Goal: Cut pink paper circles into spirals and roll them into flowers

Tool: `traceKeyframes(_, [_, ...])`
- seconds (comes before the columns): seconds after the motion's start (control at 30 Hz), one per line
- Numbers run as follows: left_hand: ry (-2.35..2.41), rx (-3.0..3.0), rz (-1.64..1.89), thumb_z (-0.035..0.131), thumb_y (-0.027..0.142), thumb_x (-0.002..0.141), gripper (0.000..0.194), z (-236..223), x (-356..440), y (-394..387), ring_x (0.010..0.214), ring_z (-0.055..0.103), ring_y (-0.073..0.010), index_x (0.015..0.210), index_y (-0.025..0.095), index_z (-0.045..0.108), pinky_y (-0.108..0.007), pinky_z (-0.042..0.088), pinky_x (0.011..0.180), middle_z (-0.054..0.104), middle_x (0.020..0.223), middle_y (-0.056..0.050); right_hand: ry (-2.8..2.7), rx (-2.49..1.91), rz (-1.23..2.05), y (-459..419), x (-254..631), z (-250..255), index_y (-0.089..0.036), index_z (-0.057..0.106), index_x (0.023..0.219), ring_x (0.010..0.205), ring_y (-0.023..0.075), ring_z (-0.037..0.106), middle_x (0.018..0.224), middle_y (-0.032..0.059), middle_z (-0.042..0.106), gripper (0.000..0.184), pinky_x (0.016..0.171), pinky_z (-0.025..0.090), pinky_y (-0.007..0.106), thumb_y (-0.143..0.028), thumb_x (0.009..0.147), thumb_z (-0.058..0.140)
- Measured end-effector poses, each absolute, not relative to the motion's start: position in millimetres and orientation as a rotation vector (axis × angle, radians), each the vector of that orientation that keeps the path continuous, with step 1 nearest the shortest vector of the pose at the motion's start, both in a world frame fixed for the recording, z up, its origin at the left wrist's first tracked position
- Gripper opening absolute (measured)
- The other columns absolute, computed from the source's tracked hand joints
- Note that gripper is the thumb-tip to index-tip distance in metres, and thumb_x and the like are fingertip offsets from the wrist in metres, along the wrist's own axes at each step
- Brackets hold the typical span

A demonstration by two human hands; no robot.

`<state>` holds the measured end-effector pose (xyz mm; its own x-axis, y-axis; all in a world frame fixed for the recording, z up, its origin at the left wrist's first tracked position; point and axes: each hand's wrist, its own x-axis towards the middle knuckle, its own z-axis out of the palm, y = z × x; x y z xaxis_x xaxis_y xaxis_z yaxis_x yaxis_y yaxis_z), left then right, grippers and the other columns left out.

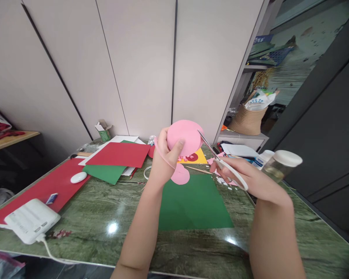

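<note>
My left hand (pixel 168 153) pinches a pink paper disc (pixel 184 133) up in front of me, thumb across its face. A narrow curved strip of pink paper (pixel 164 157) hangs around that wrist. In my right hand (pixel 235 168) is a pair of white-handled scissors (pixel 219 157), its blades reaching the disc's right edge. Below the hands, a second pink paper circle (pixel 180 175) rests on a green sheet (pixel 194 205). Behind the disc, partly hidden, lies a yellow sheet (pixel 202 157) with small pink pieces and a dark red shape.
Red paper (pixel 119 154) tops a stack at the left. Nearby are a white mouse (pixel 78 177) and a white power bank (pixel 31 221) with a cable. A lidded clear jar (pixel 280 164) stands right of my right hand. White paper scraps (pixel 225 182) and a thin wooden stick (pixel 199 170) lie on the table.
</note>
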<state>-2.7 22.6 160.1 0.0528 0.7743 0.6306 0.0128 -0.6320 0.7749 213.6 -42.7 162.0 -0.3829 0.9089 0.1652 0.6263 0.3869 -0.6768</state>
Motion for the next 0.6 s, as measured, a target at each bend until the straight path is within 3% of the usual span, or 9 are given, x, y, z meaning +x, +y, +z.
traceKeyframes(0.3, [0.778, 1.798, 1.634, 0.055, 0.035, 0.084, 0.021, 162.9, -4.0, 21.5, 0.074, 0.056, -0.0166, 0.098, 0.02, 0.054, -0.029, 0.047, 0.062, 0.06, 0.082, -0.004, -2.15, -1.303, 0.711, -42.7, 213.4, 161.9, -0.019, 0.057, 0.096, 0.063, 0.0128, 0.044, 0.078, 0.0023, 0.053, 0.039, 0.058, 0.035, 0.025, -0.051, 0.092, 0.034])
traceKeyframes(0.6, [0.776, 1.86, 1.569, 0.054, 0.031, 0.084, 0.017, 164.7, -4.5, 18.7, 0.071, 0.055, -0.0144, 0.096, 0.019, 0.054, -0.026, 0.046, 0.058, 0.06, 0.08, -0.004, -2.103, -1.291, 0.738, -40.7, 215.0, 157.9, -0.02, 0.057, 0.104, 0.067, 0.0136, 0.045, 0.086, 0.0041, 0.055, 0.04, 0.059, 0.037, 0.025, -0.053, 0.091, 0.037])
